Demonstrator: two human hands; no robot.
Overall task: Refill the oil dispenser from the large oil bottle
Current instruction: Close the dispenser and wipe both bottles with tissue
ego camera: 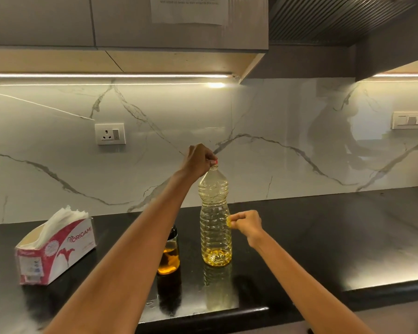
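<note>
tissue box: red-and-white cardboard tissue box (pixel 56 253), white tissues sticking out the top, sits at the left on the black glossy stone countertop (pixel 323 239), well apart from the bottles.
wall socket: white wall socket (pixel 110 134) on the white marble-look backsplash (pixel 263 121), above and right of the box.
dispenser: small clear glass oil dispenser with dark top (pixel 170 255), upright on the counter, just left of the big bottle, partly hidden behind the left forearm. Amber oil in the lower part.
left hand: left hand (pixel 198 160) reaches over to the bottle top, fingers curled round the red cap (pixel 215 162), gripping it. Cap is mostly covered by the fingers.
large bottle: tall clear ribbed plastic oil bottle (pixel 215 213), upright at centre of the counter, near the front edge. Pale yellow oil only in the bottom section, rest looks empty.
right hand: right hand (pixel 247 224) at mid-height, against the bottle's right side, fingers curled, pinching something small and yellow (pixel 229 222); can't tell what it is.
switch plate: white switch plate (pixel 412 120) on the backsplash, far right.
</note>
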